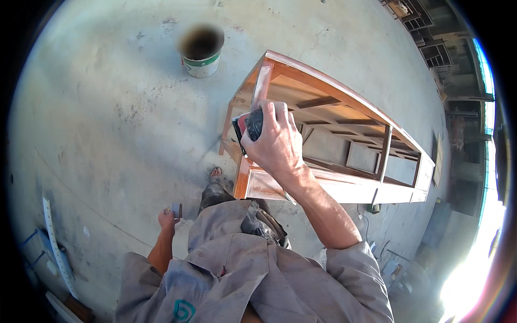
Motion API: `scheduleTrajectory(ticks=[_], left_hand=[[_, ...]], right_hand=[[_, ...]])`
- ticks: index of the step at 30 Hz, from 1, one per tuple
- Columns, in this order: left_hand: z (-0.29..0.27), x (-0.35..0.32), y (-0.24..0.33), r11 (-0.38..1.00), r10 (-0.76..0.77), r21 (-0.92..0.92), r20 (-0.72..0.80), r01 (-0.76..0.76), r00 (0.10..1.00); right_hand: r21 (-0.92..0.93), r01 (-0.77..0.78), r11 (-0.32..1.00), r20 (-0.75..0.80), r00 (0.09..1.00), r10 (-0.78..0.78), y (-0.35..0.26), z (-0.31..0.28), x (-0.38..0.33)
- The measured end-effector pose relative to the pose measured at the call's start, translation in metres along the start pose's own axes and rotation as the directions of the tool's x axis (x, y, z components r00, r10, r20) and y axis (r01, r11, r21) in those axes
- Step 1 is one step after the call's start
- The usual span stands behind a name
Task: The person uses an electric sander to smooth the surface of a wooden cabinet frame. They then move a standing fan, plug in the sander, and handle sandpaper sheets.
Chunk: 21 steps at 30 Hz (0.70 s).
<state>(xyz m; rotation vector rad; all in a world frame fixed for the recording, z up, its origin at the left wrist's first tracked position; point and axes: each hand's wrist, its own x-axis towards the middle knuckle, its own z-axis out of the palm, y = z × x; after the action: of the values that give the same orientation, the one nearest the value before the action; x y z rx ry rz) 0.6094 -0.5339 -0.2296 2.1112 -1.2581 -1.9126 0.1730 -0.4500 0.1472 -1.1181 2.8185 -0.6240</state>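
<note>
My right hand (pixel 279 139) is closed over a black and red palm sander (pixel 253 125). The sander rests against the end rail of a long reddish-brown wooden furniture frame (pixel 344 188), whose surfaces show whitish, dusty patches. Crosspieces and open bays can be seen inside the frame, and its near corner reaches toward my legs. Down at my left side, well apart from the frame, my left hand (pixel 167 218) grips a small grey flat piece (pixel 176 210), possibly sandpaper. The sander's underside is hidden from me.
A white bucket with a green band (pixel 202 54) stands on the concrete floor beyond the frame. At lower left lies a long white perforated strip (pixel 56 247) near blue metal bars. Along the right side are stacked racks (pixel 439 54) and bright sunlight.
</note>
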Motion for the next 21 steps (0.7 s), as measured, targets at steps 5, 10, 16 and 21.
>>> scheduleTrajectory(ticks=[5, 10, 16, 21], left_hand=[[0.022, -0.001, 0.024, 0.995, 0.04, 0.086, 0.05, -0.044, 0.998], [0.034, 0.003, 0.022, 0.995, 0.046, 0.086, 0.054, -0.05, 0.997], [0.041, -0.011, 0.021, 0.993, 0.005, 0.118, 0.076, -0.014, 0.997], [0.023, -0.011, 0.005, 0.998, -0.005, 0.063, 0.041, 0.003, 0.999]], right_hand=[[0.027, 0.092, 0.995, 0.159, 0.983, -0.095, -0.019, -0.008, -0.092], [0.105, 0.135, 0.985, 0.339, 0.926, -0.163, -0.022, -0.009, -0.148], [0.097, 0.166, 0.981, 0.271, 0.944, -0.186, -0.014, -0.007, -0.135], [0.046, 0.055, 0.997, 0.085, 0.995, -0.058, 0.013, -0.011, -0.034]])
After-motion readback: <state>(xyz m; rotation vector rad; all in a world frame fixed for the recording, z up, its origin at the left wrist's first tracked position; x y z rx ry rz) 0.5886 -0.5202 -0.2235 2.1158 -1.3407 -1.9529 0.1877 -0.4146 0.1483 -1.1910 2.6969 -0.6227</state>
